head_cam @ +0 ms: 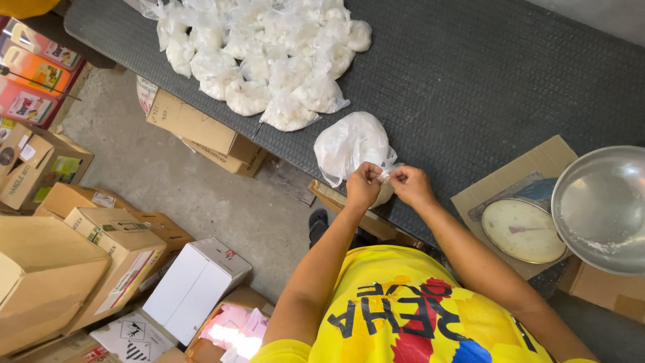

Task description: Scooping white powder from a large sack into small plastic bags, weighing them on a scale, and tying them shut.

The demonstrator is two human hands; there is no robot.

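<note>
A dark grey ribbed tabletop (470, 74) carries everything. Toward its far end lies a heap of small knotted clear plastic bags of white powder (262, 54). Near the right edge sits a round shiny metal bowl (601, 208), dusted white, beside a round-dial weighing scale (523, 230) on flat brown cardboard (537, 158). At the near edge rests a clear plastic bag filled with white powder (349, 144). The left hand (363, 185) and right hand (410, 185) meet at its twisted neck, fingertips of both pinched tightly on the plastic.
</note>
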